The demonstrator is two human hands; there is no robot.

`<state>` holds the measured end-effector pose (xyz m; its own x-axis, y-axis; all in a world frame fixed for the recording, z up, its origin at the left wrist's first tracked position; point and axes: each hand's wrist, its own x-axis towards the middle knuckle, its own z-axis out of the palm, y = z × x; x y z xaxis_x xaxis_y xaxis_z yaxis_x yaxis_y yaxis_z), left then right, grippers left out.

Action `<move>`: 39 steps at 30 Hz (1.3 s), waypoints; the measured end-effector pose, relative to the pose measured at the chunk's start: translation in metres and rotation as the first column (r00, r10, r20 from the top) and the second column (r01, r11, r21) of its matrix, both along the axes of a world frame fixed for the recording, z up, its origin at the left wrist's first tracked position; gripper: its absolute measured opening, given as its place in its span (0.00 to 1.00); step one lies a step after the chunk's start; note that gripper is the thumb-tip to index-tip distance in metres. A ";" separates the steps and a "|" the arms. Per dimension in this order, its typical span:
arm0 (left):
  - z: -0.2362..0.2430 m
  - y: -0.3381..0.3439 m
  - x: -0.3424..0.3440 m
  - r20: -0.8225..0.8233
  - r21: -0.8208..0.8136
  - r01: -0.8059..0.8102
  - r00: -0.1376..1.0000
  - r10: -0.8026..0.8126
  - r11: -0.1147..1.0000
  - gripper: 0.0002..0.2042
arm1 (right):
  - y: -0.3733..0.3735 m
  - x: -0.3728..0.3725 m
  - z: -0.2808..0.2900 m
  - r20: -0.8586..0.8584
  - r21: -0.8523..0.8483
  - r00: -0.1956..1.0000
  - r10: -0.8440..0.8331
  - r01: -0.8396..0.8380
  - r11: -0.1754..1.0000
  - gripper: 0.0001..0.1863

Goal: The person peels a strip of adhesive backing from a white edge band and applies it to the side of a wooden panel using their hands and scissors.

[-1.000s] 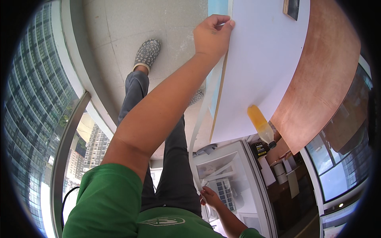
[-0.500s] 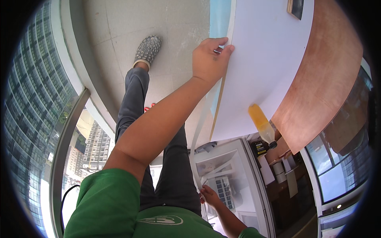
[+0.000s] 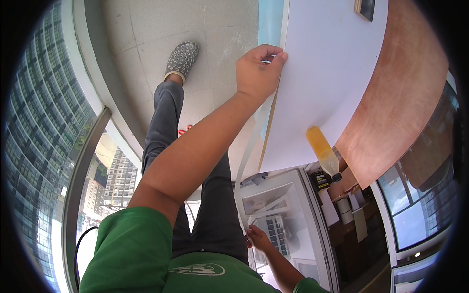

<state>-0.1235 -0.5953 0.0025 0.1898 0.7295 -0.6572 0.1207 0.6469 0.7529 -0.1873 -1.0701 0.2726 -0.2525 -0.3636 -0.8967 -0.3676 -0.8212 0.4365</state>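
Observation:
My left hand [image 3: 260, 73] pinches a white edge strip [image 3: 284, 23] against the long edge of a white board [image 3: 322, 73]. The strip hangs down past the board as a curving band. Low in the head view, my right hand [image 3: 258, 237] holds its lower part, fingers partly hidden. A plastic bottle of yellow liquid [image 3: 318, 146] with a dark cap lies on the board, and a dark-faced wooden block [image 3: 362, 10] is at the upper edge of the view.
A plywood sheet [image 3: 405, 73] lies right of the board, beside glass panes. A railing [image 3: 83, 161] runs on the left, with buildings beyond. My patterned clog [image 3: 181, 61] is on the tiled floor [image 3: 127, 29]. A glass-doored unit [image 3: 268, 205] and a dark shelf are below the board.
My left hand has moved down along the board's edge since a second ago, with little change in the last half second. My forward foot has shifted slightly up in view.

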 end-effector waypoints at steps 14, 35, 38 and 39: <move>0.011 -0.054 -0.018 -0.063 0.125 0.131 0.990 -0.124 0.983 0.20 | -0.017 -0.007 0.002 0.097 0.035 0.994 -0.059 0.056 0.998 0.23; 0.003 -0.058 -0.019 0.009 -0.110 0.060 0.998 -0.060 0.992 0.16 | -0.036 -0.029 0.002 0.166 0.339 0.971 0.173 -0.221 0.915 0.14; -0.003 -0.059 -0.021 0.043 -0.114 0.057 0.998 -0.053 0.992 0.16 | -0.046 -0.031 0.003 0.199 0.376 0.959 0.201 -0.265 0.888 0.14; -0.002 -0.057 -0.021 0.034 -0.119 0.082 0.996 -0.078 0.989 0.16 | -0.047 -0.032 0.003 0.197 0.376 0.964 0.181 -0.245 0.894 0.14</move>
